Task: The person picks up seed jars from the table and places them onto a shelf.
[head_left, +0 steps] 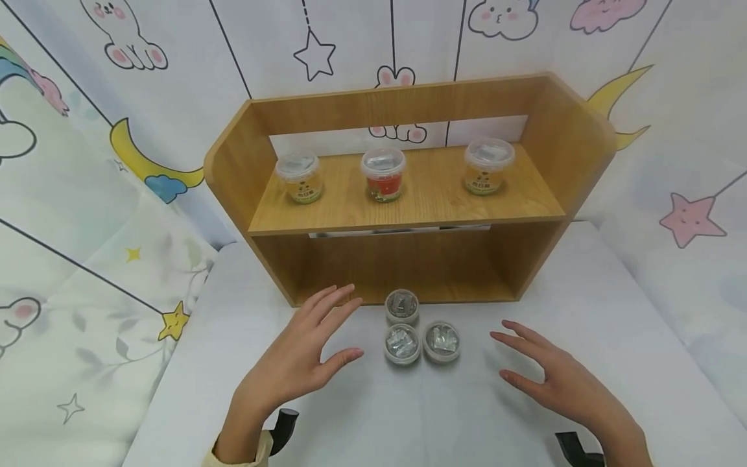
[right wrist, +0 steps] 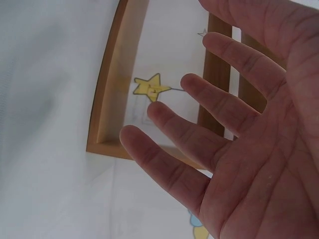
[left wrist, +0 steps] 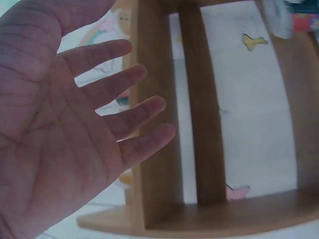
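Note:
Three small lidded tubs (head_left: pixel 402 342) stand close together on the white table, in front of the wooden shelf (head_left: pixel 408 194). On the upper board are three more clear tubs: one with an orange label (head_left: pixel 300 178) at left, one with a red label (head_left: pixel 384 176) in the middle, another orange-labelled one (head_left: pixel 486 168) at right. My left hand (head_left: pixel 309 350) hovers left of the table tubs, fingers spread, touching nothing. To their right, my right hand (head_left: pixel 554 376) is held in the air with its fingers extended. Both wrist views show bare palms, the left (left wrist: pixel 65 124) and the right (right wrist: pixel 254 139).
The shelf's lower compartment (head_left: pixel 403 263) opens toward me behind the table tubs. A cloth backdrop (head_left: pixel 671 97) printed with stars, moons and animals surrounds the white table (head_left: pixel 362 428). Black wrist-camera mounts (head_left: pixel 284 428) sit at both wrists.

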Tool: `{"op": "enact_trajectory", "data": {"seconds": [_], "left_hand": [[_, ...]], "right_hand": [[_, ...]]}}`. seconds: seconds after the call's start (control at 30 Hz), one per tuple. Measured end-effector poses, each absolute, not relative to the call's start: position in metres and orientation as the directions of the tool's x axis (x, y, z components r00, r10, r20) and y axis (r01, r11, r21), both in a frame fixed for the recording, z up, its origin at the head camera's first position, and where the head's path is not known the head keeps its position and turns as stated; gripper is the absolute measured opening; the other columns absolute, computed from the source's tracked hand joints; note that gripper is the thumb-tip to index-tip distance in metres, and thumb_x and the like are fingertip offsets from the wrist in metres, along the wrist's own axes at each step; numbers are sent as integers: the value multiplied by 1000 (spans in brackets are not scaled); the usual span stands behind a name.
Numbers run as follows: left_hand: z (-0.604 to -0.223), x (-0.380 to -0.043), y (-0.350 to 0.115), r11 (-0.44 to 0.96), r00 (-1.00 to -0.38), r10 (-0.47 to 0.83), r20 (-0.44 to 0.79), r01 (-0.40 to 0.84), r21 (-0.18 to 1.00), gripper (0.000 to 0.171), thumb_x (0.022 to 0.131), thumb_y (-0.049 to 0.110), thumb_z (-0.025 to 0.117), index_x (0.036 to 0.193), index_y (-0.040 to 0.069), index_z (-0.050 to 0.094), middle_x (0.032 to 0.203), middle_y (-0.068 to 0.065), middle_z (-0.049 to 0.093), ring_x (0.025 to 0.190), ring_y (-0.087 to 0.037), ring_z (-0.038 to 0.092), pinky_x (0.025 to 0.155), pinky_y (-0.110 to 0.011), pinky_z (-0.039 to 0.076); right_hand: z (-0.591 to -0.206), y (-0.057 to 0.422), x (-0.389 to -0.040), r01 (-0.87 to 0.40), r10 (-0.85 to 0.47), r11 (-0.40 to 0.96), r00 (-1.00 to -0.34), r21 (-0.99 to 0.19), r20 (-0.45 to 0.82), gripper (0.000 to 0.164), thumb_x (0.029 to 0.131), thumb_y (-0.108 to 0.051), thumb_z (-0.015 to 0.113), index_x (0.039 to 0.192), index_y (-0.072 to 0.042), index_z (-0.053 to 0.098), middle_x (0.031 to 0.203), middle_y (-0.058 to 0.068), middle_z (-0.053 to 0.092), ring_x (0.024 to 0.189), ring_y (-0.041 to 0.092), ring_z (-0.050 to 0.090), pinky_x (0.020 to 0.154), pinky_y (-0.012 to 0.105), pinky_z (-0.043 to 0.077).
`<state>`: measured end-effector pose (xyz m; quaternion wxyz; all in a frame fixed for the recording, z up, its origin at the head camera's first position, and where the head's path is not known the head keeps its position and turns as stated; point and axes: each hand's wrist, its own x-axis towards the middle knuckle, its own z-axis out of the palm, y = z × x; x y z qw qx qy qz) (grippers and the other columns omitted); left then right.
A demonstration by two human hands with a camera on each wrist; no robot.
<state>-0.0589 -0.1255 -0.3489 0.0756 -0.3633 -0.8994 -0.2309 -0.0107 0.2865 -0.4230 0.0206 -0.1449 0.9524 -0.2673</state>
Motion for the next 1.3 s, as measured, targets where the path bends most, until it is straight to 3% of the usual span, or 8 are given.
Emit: {"op": "enact_trajectory", "data": {"seconds": [0.43, 0.77, 0.97, 1.3], "left_hand": [[-396, -16, -151, 717, -816, 492, 302, 577, 392, 67, 87, 40, 75, 146, 22, 48, 154, 6, 36, 139, -22, 35, 104, -51, 42], [-418, -4, -159, 715, -821, 461, 337, 568, 407, 63, 88, 39, 74, 144, 19, 50, 151, 4, 39, 135, -22, 39, 109, -29, 33], [-419, -4, -159, 716, -822, 452, 347, 566, 408, 64, 87, 38, 76, 144, 20, 50, 151, 4, 40, 135, -22, 40, 108, -30, 34], [-421, -3, -157, 700, -818, 456, 351, 573, 427, 64, 88, 37, 75, 144, 18, 51, 151, 2, 40, 134, -23, 41, 110, -25, 30]], "right_hand": [[-424, 285, -7, -230, -262, 812, -965, -537, 16, 60, 86, -42, 76, 141, -31, 54, 150, 11, 44, 131, 37, 46, 90, 60, 48], [-423, 285, -8, -237, -263, 810, -964, -536, 30, 60, 86, -42, 76, 141, -33, 53, 150, 10, 44, 131, 37, 46, 91, 62, 47], [-423, 285, -10, -254, -273, 806, -961, -534, 46, 61, 85, -39, 77, 141, -33, 53, 150, 10, 44, 131, 37, 46, 91, 62, 47], [-416, 273, -27, -294, -336, 788, -942, -541, 23, 65, 85, -61, 65, 143, -34, 52, 151, 7, 43, 132, 34, 45, 93, 58, 48]]}}
